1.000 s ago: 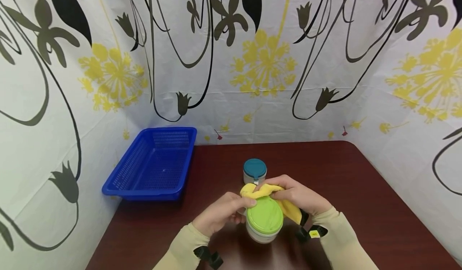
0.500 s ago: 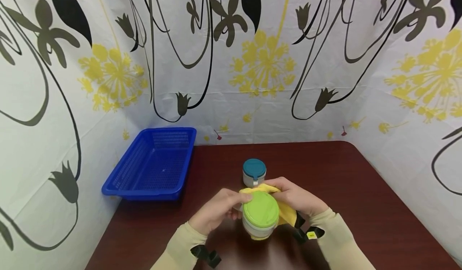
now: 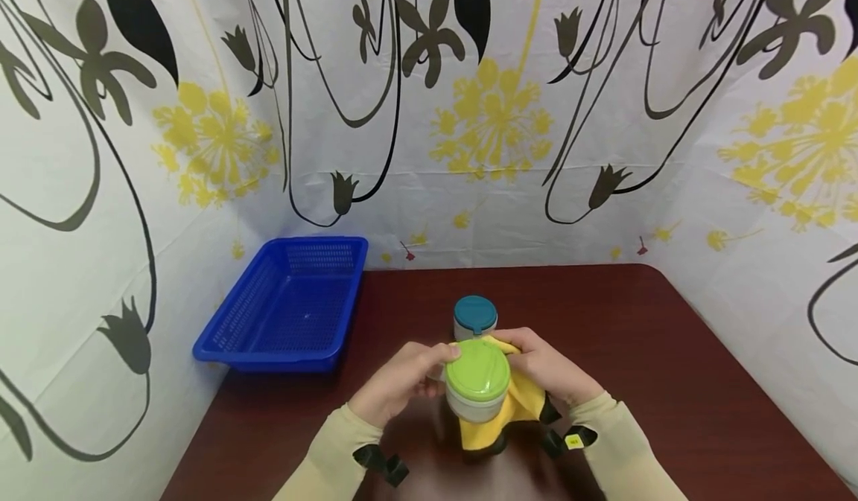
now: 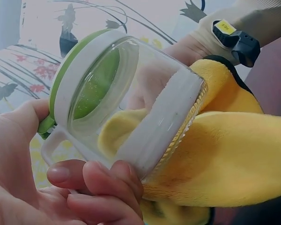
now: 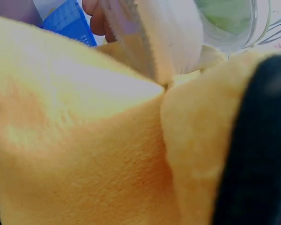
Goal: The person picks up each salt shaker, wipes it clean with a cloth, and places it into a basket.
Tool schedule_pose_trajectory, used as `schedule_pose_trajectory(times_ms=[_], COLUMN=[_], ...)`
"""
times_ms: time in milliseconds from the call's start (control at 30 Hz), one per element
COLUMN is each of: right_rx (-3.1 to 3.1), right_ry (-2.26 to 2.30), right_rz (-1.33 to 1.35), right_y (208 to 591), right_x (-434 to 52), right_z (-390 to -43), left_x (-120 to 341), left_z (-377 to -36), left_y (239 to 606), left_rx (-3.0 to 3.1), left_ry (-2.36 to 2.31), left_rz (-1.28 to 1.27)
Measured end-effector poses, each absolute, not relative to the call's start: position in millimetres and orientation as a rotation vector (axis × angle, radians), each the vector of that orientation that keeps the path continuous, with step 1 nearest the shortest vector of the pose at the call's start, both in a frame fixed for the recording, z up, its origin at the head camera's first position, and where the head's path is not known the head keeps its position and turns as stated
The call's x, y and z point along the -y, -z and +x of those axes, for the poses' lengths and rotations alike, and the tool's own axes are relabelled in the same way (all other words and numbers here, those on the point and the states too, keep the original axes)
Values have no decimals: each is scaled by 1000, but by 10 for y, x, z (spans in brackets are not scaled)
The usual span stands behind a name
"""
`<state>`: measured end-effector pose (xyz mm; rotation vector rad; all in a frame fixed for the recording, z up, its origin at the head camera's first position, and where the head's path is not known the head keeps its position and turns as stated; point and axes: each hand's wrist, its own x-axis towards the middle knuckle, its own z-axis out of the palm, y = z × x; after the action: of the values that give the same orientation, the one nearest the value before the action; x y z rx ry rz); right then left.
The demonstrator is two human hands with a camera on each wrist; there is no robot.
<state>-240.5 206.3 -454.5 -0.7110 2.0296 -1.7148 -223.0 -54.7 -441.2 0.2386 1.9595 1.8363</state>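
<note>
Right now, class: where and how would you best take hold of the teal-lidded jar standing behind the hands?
Probably round its pale body, just under the lid, of the teal-lidded jar. It stands upright on the table, so come from above or from the far side; the left hand and right hand crowd its near side.

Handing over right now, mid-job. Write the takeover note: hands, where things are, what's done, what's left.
Left hand: grips the green-lidded jar, lifted above the table.
Right hand: holds the yellow cloth against the jar's side and bottom.
Teal-lidded jar stands just behind; blue basket, nothing visible inside, is at far left.
Done: cloth wrapped on the glass.
Left: probably finishing the wipe, then setting the jar down.
</note>
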Motion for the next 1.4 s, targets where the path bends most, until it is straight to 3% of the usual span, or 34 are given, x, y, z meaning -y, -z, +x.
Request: schedule_pose_trajectory(times_ms=[633, 1233, 1400], right_rx=[-2391, -2898, -3042], right_ry=[1861, 1791, 1701], right_rz=[-640, -645, -655], right_y=[4213, 3674, 3697], right_x=[-2067, -2127, -2280], right_z=[-2283, -1956, -1982], left_x=[607, 970, 1132], left_z=[-2292, -2487, -2595], left_y=[4355, 3981, 3867], left_rx=[-2100, -2142, -2152], left_ry=[-2064, -2182, -2191], left_rz=[67, -5, -39])
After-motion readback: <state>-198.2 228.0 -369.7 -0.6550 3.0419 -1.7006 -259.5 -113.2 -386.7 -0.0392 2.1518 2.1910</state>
